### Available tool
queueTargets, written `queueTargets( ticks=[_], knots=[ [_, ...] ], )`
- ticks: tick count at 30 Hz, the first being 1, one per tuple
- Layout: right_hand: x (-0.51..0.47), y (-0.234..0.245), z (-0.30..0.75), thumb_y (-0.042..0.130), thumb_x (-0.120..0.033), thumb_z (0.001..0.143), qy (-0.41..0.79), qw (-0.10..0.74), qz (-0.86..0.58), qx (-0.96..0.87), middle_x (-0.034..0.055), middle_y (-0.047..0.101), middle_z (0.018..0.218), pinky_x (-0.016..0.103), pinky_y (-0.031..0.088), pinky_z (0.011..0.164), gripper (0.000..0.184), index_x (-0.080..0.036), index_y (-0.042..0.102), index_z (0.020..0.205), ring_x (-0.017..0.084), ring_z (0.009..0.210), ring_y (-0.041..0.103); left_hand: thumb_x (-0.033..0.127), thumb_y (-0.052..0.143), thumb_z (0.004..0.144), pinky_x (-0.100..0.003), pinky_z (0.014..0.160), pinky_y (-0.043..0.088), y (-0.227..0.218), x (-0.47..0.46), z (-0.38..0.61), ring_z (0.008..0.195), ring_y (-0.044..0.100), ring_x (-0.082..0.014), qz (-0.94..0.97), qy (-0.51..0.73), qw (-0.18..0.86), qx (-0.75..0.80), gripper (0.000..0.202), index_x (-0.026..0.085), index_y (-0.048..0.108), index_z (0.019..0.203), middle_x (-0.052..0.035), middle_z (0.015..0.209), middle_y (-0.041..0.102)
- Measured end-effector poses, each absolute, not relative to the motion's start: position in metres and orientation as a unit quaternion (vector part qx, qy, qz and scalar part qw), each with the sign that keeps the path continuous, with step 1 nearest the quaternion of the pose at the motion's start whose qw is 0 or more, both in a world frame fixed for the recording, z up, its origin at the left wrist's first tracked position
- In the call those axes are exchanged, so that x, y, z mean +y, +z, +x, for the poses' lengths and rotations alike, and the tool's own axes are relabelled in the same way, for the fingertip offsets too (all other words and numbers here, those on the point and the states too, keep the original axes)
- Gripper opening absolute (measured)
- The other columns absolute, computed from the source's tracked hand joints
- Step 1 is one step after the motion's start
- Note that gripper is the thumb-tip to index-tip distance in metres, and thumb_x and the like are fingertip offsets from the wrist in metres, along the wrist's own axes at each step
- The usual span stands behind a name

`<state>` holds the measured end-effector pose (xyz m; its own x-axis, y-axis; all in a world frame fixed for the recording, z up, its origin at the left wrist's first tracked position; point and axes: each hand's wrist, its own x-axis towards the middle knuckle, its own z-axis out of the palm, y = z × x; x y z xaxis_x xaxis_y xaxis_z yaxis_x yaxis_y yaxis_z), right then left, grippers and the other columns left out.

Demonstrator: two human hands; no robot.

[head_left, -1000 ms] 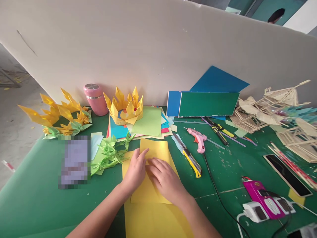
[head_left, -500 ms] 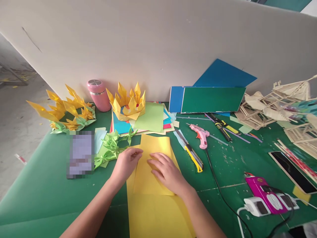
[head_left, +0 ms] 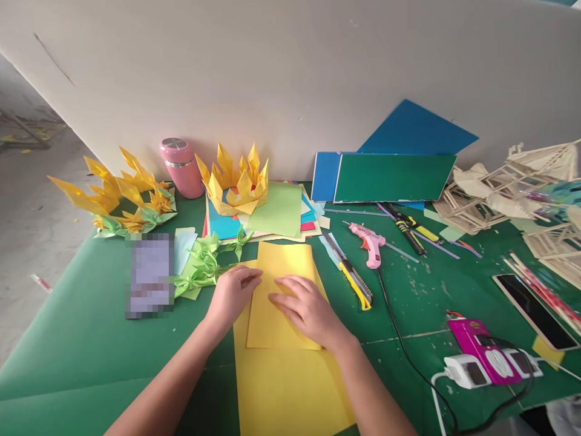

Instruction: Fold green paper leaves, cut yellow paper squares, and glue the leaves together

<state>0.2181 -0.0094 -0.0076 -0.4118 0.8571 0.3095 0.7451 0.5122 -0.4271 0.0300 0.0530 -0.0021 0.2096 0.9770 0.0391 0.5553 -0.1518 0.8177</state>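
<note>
A folded yellow sheet of paper (head_left: pixel 284 333) lies on top of a larger yellow sheet (head_left: pixel 290 393), in front of me. My left hand (head_left: pixel 233 293) is at the left edge of the folded sheet, its fingers together and bent in a pinch on the paper. Flat across the middle of that sheet rests my right hand (head_left: pixel 308 309), fingers spread. Green paper flowers (head_left: pixel 206 260) lie just beyond my left hand. To the right of the sheets is a yellow utility knife (head_left: pixel 351 278) with a pink glue gun (head_left: pixel 372 245) behind it.
Folded yellow paper crowns (head_left: pixel 233 194) stand at the back, near a pink flask (head_left: pixel 184 172). Coloured paper (head_left: pixel 276 212) is stacked under one crown. A magenta power strip (head_left: pixel 485 351) with cables, a phone (head_left: pixel 535 309) and wooden stick models (head_left: pixel 481 200) occupy the right.
The camera view has tilted down slightly, so the table appears a little higher. Both hands keep nearly the same places on the yellow paper.
</note>
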Motion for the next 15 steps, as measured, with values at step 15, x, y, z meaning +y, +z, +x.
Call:
queueTargets(
  ticks=[15],
  knots=[
    [-0.0097, -0.0065, 0.2222, 0.050, -0.017, 0.092, 0.125, 0.251, -0.468, -0.838, 0.0073, 0.063, 0.118, 0.043, 0.048, 0.093, 0.025, -0.027, 0.069, 0.106, 0.022, 0.112, 0.054, 0.021, 0.055, 0.078, -0.029, 0.068, 0.055, -0.0020, 0.0503, 0.0323, 0.069, 0.065, -0.0174, 0.733, 0.301, 0.310, 0.525, 0.018, 0.019, 0.073, 0.080, -0.0045, 0.081, 0.071]
  ],
)
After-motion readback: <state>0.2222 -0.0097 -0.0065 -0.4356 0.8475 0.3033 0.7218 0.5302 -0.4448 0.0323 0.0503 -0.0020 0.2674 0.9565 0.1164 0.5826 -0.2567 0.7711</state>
